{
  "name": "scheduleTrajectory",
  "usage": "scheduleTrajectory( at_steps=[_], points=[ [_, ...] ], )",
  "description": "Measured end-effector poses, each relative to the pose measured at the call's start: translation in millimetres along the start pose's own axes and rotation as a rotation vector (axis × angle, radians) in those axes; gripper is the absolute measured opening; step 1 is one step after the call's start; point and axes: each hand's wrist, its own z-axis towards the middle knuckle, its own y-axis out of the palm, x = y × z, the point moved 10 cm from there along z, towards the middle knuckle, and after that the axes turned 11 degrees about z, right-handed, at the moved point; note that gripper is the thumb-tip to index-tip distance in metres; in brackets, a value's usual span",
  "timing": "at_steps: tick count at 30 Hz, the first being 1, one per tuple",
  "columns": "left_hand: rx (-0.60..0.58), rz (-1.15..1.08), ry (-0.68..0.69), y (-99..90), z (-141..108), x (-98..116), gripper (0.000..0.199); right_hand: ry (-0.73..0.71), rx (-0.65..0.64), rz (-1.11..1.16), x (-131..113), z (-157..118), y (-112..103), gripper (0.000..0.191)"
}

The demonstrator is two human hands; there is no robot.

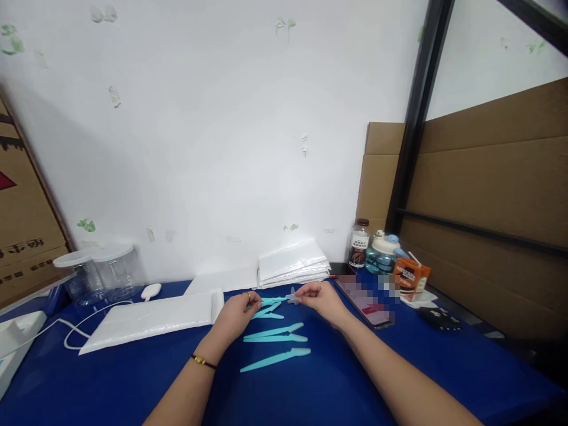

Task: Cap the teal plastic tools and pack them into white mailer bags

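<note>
Turquoise eyebrow razors lie on the blue tabletop in front of me: a single eyebrow razor [275,360] nearest, a crossed pair [276,338] behind it, and more [268,311] just beside my left hand. My left hand [239,312] is closed, pinching the handle end of another turquoise eyebrow razor [276,301]. Opposite it, my right hand [320,299] pinches a small clear plastic piece [292,295] at that razor's far end. Whether this piece is fitted on the razor or only touching it, I cannot tell.
White plastic mailers lie left [151,322] and stacked [293,263] by the wall. A phone [366,303], a brown-capped bottle [359,244], a blue water bottle [380,255] and an orange carton [412,277] stand right. Clear jars [116,273] and a power strip [20,343] are left.
</note>
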Motion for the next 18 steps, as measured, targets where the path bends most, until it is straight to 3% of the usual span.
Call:
scheduleTrajectory(
  at_steps=[11,18],
  points=[
    [-0.049,-0.086,0.058,6.5,1,10,0.028,-0.007,-0.066,-0.033,2,-2,15,0.029],
    [-0.151,-0.046,0.077,18.0,-8,26,0.031,0.051,-0.263,-0.152,-6,-9,22,0.025]
  ],
)
